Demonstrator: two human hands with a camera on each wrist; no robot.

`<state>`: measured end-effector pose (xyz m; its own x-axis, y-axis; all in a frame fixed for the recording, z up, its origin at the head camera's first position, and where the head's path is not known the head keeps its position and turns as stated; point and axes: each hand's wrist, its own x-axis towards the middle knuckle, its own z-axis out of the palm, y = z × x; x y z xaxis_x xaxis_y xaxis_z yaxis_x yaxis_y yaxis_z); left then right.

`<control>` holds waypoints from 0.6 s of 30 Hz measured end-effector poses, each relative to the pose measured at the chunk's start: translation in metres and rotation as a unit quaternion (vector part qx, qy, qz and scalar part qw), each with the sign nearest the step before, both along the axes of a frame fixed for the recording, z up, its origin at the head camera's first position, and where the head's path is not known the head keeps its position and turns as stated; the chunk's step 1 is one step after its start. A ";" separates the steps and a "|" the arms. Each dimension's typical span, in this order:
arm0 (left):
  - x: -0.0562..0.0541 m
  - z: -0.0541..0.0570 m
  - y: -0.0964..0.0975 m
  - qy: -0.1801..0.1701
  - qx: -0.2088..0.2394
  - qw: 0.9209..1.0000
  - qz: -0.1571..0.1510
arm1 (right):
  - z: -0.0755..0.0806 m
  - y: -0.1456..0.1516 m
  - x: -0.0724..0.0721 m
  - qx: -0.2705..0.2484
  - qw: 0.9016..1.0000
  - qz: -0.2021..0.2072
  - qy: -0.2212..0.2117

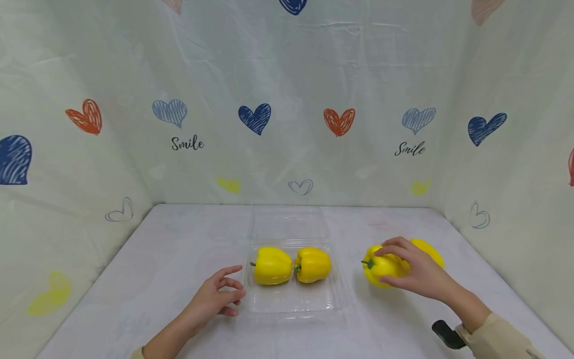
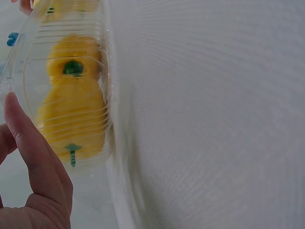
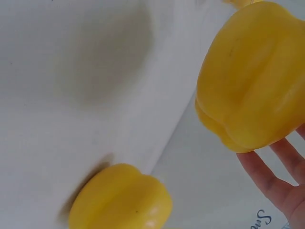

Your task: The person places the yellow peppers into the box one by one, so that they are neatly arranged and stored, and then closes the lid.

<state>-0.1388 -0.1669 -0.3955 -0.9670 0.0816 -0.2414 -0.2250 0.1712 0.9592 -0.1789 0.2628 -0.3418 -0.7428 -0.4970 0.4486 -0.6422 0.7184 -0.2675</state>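
My right hand [image 1: 419,269] grips a yellow bell pepper [image 1: 381,267] with a green stem; the right wrist view shows this pepper [image 3: 252,76] raised above the table. Another yellow bell pepper [image 1: 428,252] lies behind the right hand, partly hidden by it. In the middle, two yellow bell peppers [image 1: 272,266] [image 1: 313,265] lie side by side in a clear plastic clamshell box [image 1: 291,301], its lid folded back. My left hand [image 1: 219,294] has its fingers loosely bent at the box's left edge. In the left wrist view its fingers [image 2: 28,138] reach along the clear wall.
The box's transparent lid [image 1: 289,223] lies flat toward the back of the white table [image 1: 179,239]. A cloth backdrop [image 1: 296,75] with printed hearts surrounds the table on the back and both sides. A black strap piece [image 1: 448,334] shows at the right sleeve.
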 end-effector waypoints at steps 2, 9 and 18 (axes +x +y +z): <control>0.000 0.000 0.000 -0.001 0.000 1.000 0.000 | 0.002 -0.003 0.000 -0.001 1.000 0.003 -0.006; 0.001 0.002 0.001 -0.001 -0.003 1.000 0.005 | 0.006 -0.013 0.001 -0.003 1.000 0.009 -0.026; 0.002 0.004 0.002 -0.001 -0.009 1.000 0.013 | 0.012 -0.031 0.001 -0.008 0.998 0.027 -0.053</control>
